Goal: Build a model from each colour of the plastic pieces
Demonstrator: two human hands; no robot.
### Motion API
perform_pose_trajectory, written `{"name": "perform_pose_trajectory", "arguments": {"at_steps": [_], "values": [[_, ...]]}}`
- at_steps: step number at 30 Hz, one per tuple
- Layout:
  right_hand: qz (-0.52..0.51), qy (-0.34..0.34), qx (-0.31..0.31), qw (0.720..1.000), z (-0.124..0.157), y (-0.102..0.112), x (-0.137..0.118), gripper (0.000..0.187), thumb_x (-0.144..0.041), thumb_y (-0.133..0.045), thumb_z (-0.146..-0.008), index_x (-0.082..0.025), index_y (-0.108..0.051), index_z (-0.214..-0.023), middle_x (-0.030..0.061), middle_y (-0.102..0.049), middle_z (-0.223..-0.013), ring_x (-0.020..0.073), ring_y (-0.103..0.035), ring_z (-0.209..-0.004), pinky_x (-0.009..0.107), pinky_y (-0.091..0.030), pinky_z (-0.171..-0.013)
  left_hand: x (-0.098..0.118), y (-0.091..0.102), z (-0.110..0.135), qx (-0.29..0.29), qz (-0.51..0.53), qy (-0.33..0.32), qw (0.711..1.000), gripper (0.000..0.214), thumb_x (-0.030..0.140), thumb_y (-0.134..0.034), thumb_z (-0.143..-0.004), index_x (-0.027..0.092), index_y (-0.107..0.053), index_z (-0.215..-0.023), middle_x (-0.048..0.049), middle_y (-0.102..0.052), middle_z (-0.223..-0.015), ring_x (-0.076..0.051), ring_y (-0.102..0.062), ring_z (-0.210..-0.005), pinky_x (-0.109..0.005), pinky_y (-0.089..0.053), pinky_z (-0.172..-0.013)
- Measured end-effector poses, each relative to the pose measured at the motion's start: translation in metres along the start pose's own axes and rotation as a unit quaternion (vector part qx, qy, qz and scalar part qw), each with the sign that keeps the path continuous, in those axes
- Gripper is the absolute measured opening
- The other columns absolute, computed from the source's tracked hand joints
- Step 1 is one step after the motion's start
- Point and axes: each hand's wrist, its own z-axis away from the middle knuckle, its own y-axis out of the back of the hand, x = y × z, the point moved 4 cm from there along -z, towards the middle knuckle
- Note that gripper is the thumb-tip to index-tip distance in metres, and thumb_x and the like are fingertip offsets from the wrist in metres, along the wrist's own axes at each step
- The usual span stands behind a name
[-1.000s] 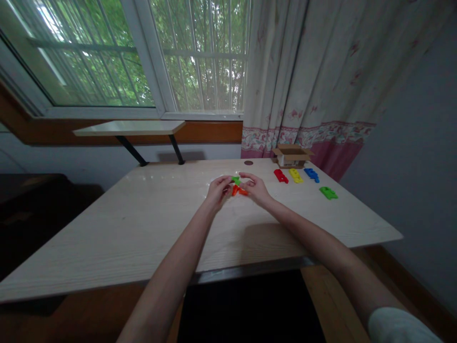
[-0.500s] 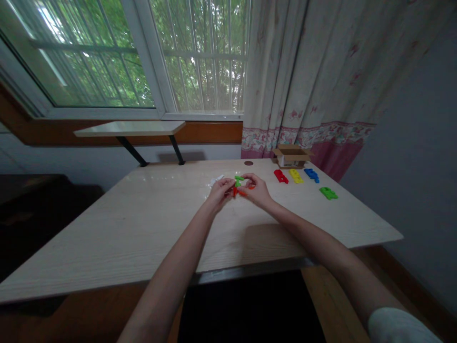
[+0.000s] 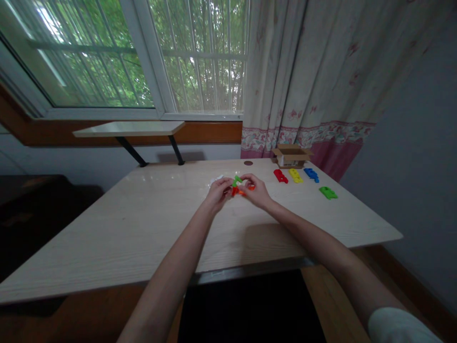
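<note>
Over the middle of the table, my left hand [image 3: 219, 192] and my right hand [image 3: 257, 192] meet with closed fingers around small plastic toy pieces. A green piece [image 3: 236, 180] sticks up between the fingertips. Below it are red and orange pieces [image 3: 240, 191], pinched from both sides. Fingers cover much of them, so I cannot tell how they are joined. Just behind my left hand lies something white and shiny [image 3: 216, 179], possibly a clear bag, partly hidden.
On the table's [image 3: 153, 224] right side lie a red piece [image 3: 280, 176], a yellow piece [image 3: 295, 176], a blue piece [image 3: 311, 175] and a green shape [image 3: 328, 192]. Behind them stands an open cardboard box [image 3: 292, 156]. A raised shelf [image 3: 132, 127] is at the back left.
The green piece has tilted and shifted slightly left between my fingertips, and more of the red and orange pieces shows. Both hands stay in nearly the same place.
</note>
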Motion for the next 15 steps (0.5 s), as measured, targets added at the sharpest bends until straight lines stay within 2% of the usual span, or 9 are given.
{"name": "perform_pose_trajectory", "arguments": {"at_steps": [3, 7, 15], "values": [[-0.022, -0.007, -0.008, 1.000, -0.001, 0.000, 0.001, 0.027, -0.034, -0.061, -0.075, -0.018, -0.061, -0.096, 0.0027, -0.063, -0.086, 0.0097, -0.051, -0.061, 0.024, -0.044, -0.060, -0.002, 0.002, -0.001, 0.001, 0.006, 0.000, 1.000, 0.027, 0.030, -0.076, -0.053, 0.012, -0.060, -0.066, 0.0020, -0.052, -0.048, -0.004, -0.039, -0.038, -0.018, -0.022, -0.037], [-0.029, -0.015, -0.010, 0.999, -0.002, -0.001, 0.006, 0.031, -0.034, -0.062, -0.074, -0.018, -0.062, -0.101, 0.0035, -0.064, -0.086, 0.0100, -0.051, -0.061, 0.025, -0.045, -0.061, -0.001, 0.001, -0.001, 0.000, 0.021, -0.014, 1.000, 0.027, 0.030, -0.077, -0.054, 0.011, -0.062, -0.067, 0.0020, -0.052, -0.049, -0.003, -0.039, -0.038, -0.018, -0.022, -0.036], [-0.047, -0.037, 0.022, 0.998, -0.004, -0.003, 0.014, 0.032, -0.036, -0.060, -0.074, -0.018, -0.061, -0.101, 0.0042, -0.065, -0.088, 0.0119, -0.055, -0.063, 0.027, -0.047, -0.062, 0.007, -0.004, 0.005, -0.021, 0.072, -0.006, 0.997, 0.038, 0.026, -0.079, -0.053, 0.012, -0.066, -0.086, 0.0018, -0.056, -0.054, -0.003, -0.041, -0.040, -0.016, -0.025, -0.036]]}}
